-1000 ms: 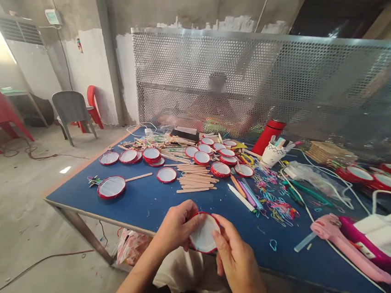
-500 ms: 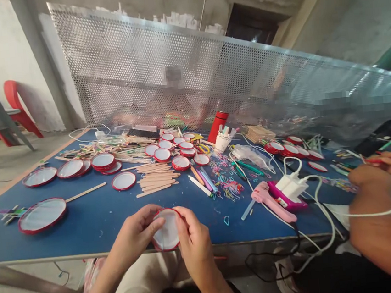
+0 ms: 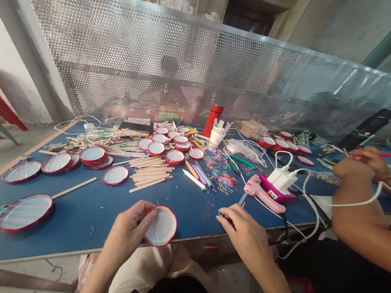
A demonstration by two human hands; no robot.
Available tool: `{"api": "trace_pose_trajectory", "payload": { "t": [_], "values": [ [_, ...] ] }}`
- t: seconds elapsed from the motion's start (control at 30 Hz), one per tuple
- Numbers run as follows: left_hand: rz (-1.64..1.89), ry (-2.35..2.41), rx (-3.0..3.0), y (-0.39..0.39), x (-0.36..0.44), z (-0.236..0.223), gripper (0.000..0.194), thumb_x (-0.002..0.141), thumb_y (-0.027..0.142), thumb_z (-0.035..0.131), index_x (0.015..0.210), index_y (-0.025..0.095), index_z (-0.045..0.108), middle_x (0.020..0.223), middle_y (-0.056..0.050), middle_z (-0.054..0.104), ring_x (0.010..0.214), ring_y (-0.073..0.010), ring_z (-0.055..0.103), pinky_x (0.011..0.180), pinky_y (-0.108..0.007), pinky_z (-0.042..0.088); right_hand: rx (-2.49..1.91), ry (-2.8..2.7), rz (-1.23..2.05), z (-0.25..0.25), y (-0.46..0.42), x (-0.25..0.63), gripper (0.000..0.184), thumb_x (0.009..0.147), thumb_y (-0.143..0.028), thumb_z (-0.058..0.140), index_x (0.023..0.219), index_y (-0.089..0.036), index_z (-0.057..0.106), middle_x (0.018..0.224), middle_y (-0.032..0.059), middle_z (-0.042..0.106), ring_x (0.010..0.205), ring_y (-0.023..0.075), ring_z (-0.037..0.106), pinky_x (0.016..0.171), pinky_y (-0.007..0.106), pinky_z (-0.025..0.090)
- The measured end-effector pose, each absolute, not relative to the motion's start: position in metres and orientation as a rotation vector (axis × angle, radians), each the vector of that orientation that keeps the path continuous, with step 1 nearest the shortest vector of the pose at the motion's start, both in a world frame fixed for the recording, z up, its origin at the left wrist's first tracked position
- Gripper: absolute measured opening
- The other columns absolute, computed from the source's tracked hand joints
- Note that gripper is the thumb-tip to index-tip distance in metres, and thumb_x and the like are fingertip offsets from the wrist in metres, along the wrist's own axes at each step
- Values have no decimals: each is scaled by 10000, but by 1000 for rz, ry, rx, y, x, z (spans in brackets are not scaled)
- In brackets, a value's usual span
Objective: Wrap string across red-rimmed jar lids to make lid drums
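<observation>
My left hand [image 3: 134,226] grips a jar lid [image 3: 162,224] with a red rim and a whitish inside, thumb across its left edge. The lid is tilted over the table's front edge, and a thin line crosses its lower left part. My right hand [image 3: 247,231] is apart from the lid, low over the tabletop near the front edge. Its thumb and forefinger close round a small blue clip [image 3: 220,212], mostly hidden by the fingertips. Just beyond that hand lies a pink glue gun [image 3: 264,195] with a clear glue stick.
Wooden sticks [image 3: 149,173], more red-rimmed lids [image 3: 115,175], markers [image 3: 196,176] and coloured clips [image 3: 224,180] lie on the blue table [image 3: 100,229]. A white charger [image 3: 281,179] trails cables. At the right, a co-worker's hand [image 3: 373,161] holds a red pen. A perforated metal screen [image 3: 121,57] stands behind.
My right hand has let go of the lid and moved right to the small blue clip. My left hand keeps the lid. The view has shifted slightly to the right and down.
</observation>
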State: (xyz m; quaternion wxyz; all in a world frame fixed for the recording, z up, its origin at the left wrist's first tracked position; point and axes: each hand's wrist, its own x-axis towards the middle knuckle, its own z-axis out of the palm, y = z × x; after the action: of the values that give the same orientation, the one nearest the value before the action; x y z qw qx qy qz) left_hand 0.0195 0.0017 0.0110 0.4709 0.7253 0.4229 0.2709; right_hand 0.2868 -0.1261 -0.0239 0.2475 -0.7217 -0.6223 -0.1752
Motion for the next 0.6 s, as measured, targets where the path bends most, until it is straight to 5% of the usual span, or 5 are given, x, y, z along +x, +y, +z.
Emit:
{"api": "trace_pose_trajectory", "payload": {
  "t": [0.2,0.43,0.6],
  "values": [
    [679,1036,1767,-1,18,12,268,896,448,538,865,204,645,652,28,596,598,-149,553,523,-202,444,-1927,-1614,-462,-22,-109,279,504,1033,-451,285,705,-218,588,691,33,599,553,144,557,481,243,370],
    [601,837,1687,-4,11,12,231,920,408,522,858,193,580,737,24,570,640,-124,513,543,-191,406,-1399,-1169,825,0,-88,207,334,919,-520,551,843,-197,590,620,-36,496,530,113,469,471,197,402],
    [593,678,1553,-5,7,10,260,895,412,596,1041,202,553,661,75,456,567,-97,394,521,-194,317,-1214,-1027,1110,-2,-72,172,332,861,-518,645,822,-192,594,705,-23,509,610,120,470,547,214,436]
  ]
}}
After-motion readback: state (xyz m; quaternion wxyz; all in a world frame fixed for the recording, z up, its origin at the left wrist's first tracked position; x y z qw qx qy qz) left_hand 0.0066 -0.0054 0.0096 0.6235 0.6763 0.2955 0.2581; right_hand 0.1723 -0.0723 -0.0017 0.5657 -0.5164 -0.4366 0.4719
